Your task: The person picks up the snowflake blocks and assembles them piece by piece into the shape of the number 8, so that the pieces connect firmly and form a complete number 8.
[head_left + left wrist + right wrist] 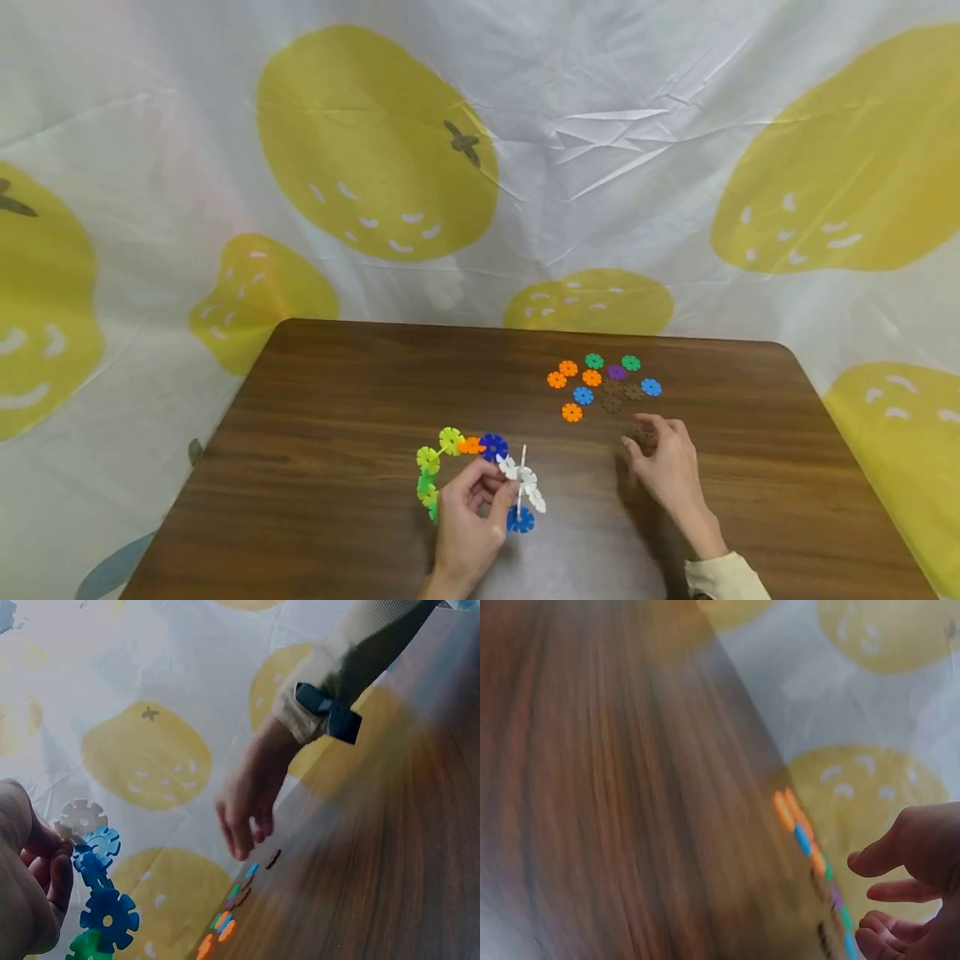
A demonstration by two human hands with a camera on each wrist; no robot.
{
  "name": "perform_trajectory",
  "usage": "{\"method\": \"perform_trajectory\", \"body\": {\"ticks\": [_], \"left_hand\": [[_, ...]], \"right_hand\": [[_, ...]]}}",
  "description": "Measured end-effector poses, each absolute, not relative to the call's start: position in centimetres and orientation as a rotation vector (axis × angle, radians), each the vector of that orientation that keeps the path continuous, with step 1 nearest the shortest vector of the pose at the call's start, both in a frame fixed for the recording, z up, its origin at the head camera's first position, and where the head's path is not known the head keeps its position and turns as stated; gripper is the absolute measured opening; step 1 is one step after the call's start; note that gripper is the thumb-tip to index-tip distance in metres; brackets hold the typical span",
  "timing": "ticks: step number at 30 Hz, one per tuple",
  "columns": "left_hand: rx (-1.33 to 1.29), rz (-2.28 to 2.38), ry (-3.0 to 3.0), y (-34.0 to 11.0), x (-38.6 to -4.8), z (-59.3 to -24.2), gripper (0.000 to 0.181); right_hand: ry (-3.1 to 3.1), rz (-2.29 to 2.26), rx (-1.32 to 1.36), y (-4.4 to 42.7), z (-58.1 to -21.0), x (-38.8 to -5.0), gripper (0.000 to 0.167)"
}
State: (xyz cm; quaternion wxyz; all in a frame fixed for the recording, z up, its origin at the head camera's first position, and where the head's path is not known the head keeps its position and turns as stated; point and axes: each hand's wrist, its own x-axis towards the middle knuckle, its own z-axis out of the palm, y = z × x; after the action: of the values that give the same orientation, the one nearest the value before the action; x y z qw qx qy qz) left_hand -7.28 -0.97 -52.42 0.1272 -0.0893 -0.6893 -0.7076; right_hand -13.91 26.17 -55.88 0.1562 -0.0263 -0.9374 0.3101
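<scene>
In the head view my left hand (471, 521) pinches a white snowflake disc (528, 479) between thumb and fingers. That disc belongs to a joined chain of slotted plastic discs, with yellow-green (427, 460), orange (472, 446), dark blue (492, 447) and blue (521, 520) ones; the hand hides part of it. The left wrist view shows a dark blue disc (109, 920) hanging below the fingers. My right hand (667, 467) hovers near a loose brown disc (643, 435), its fingers loosely bent and parted. Nothing shows between its fingers in the right wrist view.
Toward the back right of the brown wooden table (337, 400) lie several loose discs: orange (572, 412), blue (583, 396), green (631, 363), purple (617, 372) and brown (612, 404). A fruit-print cloth (525, 208) hangs behind the table's back edge.
</scene>
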Motion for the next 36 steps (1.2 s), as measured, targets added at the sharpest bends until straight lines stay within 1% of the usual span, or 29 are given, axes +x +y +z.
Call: {"method": "perform_trajectory", "body": {"ticks": [2, 5, 7, 13, 20, 25, 30, 36], "left_hand": [[-0.262, -2.063, -2.014, -1.0, -7.2, -52.5, 0.011], [-0.272, -2.069, -2.024, -1.0, -7.2, -52.5, 0.011], [-0.290, -2.068, -2.023, -1.0, -7.1, -52.6, 0.011], [-0.335, -2.065, -2.021, -1.0, -7.2, -52.7, 0.008], [-0.331, -2.087, -2.027, -1.1, -7.2, -52.5, 0.005], [-0.323, -2.056, -2.026, -1.1, -7.1, -52.5, 0.007], [-0.333, -2.018, -2.020, -1.0, -7.1, -52.7, 0.011], [-0.417, -1.890, -1.961, -0.8, -7.2, -53.2, 0.015]], "right_hand": [[-2.748, 0.899, -0.140, 27.2, -56.5, -14.3, 0.046], [-2.799, 0.914, -0.207, 28.1, -57.4, -14.6, 0.048], [-2.804, 0.907, -0.219, 28.4, -57.9, -14.8, 0.045], [-2.779, 0.896, -0.198, 28.7, -58.1, -15.3, 0.031], [-2.802, 0.915, -0.213, 28.7, -58.1, -14.9, 0.030], [-2.760, 0.957, -0.158, 27.8, -58.0, -14.3, 0.022], [-2.713, 1.075, -0.073, 25.9, -56.4, -13.3, 0.017], [-2.526, 1.377, 0.132, 23.1, -52.5, -11.7, 0.022]]}}
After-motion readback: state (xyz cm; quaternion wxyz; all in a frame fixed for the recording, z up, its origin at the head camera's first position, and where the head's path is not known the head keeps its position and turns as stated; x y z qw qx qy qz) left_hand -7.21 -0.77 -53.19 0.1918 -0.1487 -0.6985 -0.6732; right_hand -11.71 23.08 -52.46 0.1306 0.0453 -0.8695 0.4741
